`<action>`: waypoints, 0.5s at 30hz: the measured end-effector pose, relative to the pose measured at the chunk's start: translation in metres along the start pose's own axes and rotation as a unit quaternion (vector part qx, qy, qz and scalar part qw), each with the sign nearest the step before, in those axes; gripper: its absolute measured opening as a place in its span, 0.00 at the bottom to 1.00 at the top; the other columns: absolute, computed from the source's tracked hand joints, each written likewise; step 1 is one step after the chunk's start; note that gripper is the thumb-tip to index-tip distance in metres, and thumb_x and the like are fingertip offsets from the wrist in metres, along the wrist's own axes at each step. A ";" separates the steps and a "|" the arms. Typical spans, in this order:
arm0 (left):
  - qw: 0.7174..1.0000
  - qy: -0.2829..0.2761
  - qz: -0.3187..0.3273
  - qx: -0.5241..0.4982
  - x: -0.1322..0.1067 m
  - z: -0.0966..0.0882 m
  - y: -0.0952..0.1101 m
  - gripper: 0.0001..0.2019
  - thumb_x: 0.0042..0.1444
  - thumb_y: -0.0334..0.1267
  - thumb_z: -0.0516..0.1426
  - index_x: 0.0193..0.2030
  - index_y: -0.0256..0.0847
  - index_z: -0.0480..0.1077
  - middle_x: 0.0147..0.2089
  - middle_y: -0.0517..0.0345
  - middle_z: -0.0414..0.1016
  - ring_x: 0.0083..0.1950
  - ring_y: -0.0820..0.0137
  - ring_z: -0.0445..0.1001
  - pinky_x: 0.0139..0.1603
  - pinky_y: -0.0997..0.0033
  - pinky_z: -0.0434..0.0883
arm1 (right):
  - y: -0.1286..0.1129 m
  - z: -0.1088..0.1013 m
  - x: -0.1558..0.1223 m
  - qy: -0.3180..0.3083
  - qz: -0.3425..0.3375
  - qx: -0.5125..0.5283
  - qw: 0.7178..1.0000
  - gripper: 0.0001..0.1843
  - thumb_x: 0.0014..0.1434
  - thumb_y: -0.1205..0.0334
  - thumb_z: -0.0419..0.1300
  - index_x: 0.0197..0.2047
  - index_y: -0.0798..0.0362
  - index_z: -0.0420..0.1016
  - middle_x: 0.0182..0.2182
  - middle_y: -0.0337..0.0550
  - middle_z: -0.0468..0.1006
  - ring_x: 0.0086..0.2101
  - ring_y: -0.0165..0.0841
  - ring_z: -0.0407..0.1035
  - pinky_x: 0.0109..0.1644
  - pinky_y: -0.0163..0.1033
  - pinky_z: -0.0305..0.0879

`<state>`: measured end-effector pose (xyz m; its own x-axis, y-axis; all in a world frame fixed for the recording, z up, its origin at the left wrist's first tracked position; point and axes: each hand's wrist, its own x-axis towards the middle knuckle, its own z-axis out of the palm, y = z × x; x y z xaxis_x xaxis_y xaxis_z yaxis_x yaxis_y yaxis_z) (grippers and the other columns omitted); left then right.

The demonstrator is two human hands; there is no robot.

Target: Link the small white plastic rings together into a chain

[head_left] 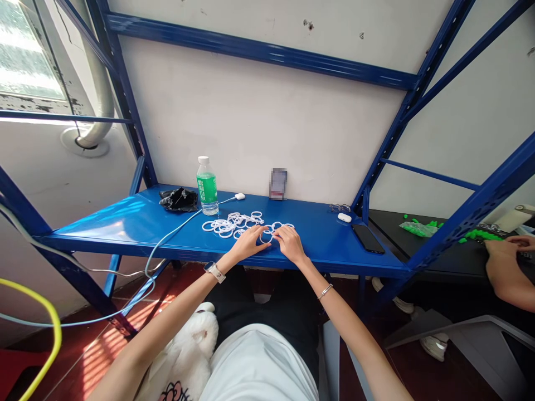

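Note:
Several thin white rings (225, 226) lie in a loose pile on the blue table, just left of my hands. My left hand (249, 244) curves its thumb and fingers around the edge of one white ring (261, 238). On the other side of that ring, my right hand (289, 243) is closed, its thumb and fingertips pinched together at the ring's edge. More white rings (276, 224) lie just beyond my fingertips. The fingers partly hide the ring between my hands.
A water bottle (208, 189) and a crumpled black bag (179, 199) stand behind the pile. A phone (368, 239), white earbud case (345, 218) and glasses (339, 208) lie right. A pale cable (167, 234) crosses the left side. Another person's hands (507, 250) are at a dark table.

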<state>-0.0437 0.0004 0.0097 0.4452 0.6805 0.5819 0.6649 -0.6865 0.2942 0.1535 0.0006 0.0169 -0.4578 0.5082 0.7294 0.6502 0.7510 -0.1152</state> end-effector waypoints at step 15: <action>1.000 -0.009 -0.012 -0.005 0.001 -0.001 0.002 0.22 0.59 0.49 0.56 0.57 0.40 0.64 0.45 0.50 0.74 0.43 0.61 0.74 0.38 0.65 0.73 | 0.002 0.002 -0.001 -0.005 0.002 -0.007 1.000 0.14 0.68 0.63 0.49 0.34 0.51 0.73 0.32 0.46 0.77 0.36 0.38 0.69 0.41 0.43 0.64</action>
<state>-0.0427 -0.0010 0.0115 0.4402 0.7009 0.5612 0.6698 -0.6726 0.3147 0.1540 0.0026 0.0150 -0.4610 0.5164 0.7217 0.6614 0.7422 -0.1086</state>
